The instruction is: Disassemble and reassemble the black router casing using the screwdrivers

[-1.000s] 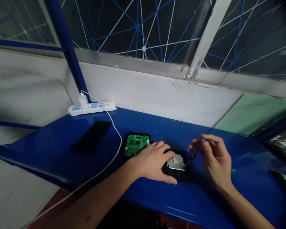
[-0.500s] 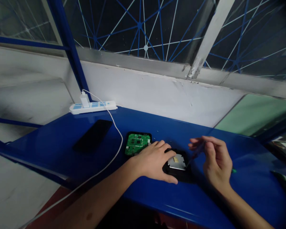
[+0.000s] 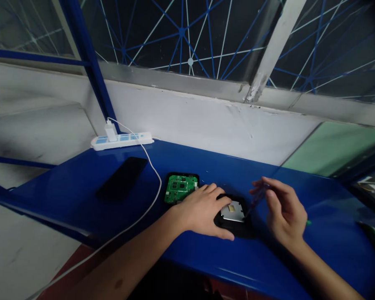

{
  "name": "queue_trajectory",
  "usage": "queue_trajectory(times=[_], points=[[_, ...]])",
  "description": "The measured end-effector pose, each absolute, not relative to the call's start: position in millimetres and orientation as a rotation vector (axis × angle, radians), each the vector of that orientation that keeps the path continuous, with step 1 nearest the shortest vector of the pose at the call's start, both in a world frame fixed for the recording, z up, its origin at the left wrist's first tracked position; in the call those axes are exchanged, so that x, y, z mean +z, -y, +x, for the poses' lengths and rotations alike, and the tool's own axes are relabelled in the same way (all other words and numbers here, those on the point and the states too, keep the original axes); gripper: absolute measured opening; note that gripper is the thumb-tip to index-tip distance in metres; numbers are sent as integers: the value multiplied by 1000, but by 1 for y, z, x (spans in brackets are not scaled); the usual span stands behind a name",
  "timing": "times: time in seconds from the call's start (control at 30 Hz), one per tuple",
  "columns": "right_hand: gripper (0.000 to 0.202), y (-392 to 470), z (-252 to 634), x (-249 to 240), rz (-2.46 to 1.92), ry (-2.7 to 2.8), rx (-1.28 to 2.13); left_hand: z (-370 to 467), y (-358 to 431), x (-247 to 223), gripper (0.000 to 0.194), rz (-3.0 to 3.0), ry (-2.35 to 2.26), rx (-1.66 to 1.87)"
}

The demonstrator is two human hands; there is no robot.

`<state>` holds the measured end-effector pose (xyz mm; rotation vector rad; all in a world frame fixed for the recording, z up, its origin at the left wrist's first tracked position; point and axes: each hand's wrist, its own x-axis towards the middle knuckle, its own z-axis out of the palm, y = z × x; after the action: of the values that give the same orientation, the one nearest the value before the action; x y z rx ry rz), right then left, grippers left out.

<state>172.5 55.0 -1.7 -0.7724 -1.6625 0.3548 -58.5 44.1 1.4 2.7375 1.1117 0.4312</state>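
Note:
My left hand [image 3: 206, 212] grips the left side of a black plastic cover [image 3: 233, 229], its thumb by the near edge and a finger at the silver metal plate. That silver plate [image 3: 228, 213], with a small tan pad on it, lies inside the cover. In my right hand [image 3: 286, 212] is a screwdriver [image 3: 258, 196] with a see-through purplish handle, held between thumb and fingers. Its shaft slants down to the plate's right corner; whether the tip sits in a screw cannot be made out. A green circuit board [image 3: 181, 187] in a black shell lies just behind my left wrist.
A black phone-like slab [image 3: 121, 178] lies on the blue table [image 3: 187, 266], left of a white cable [image 3: 158, 183]. That cable runs from a charger [image 3: 110, 131] in a white power strip [image 3: 123, 141]. A small green piece [image 3: 308, 223] sits beyond my right hand.
My right hand has turned slightly about the screwdriver, its fingers shifting on the handle. My left hand and the cover stay nearly in place.

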Motion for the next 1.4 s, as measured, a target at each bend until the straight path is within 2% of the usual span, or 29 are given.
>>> queue_trajectory(times=[0.13,0.23,0.5,0.73,1.07,1.23,1.4], points=[[25,-59,175,-1,-680,1703,288,-59,-44,1,82,2730,-1104,434],[32,-60,175,-2,-722,1682,254,-58,-44,1,81,2728,-1112,432],[25,-56,173,-1,-730,1693,397,-59,-44,2,81,2729,-1112,435],[39,-60,174,-1,-816,1723,252,-59,-44,1,83,2700,-1123,436],[27,-67,173,4,-776,1439,237,-61,-43,7,85,2650,-1089,428],[23,-80,173,-1,-851,1395,391,-60,-44,5,92,2682,-1076,481],[20,-83,169,-4,-909,1433,500,-68,-53,12,75,2676,-1246,698]])
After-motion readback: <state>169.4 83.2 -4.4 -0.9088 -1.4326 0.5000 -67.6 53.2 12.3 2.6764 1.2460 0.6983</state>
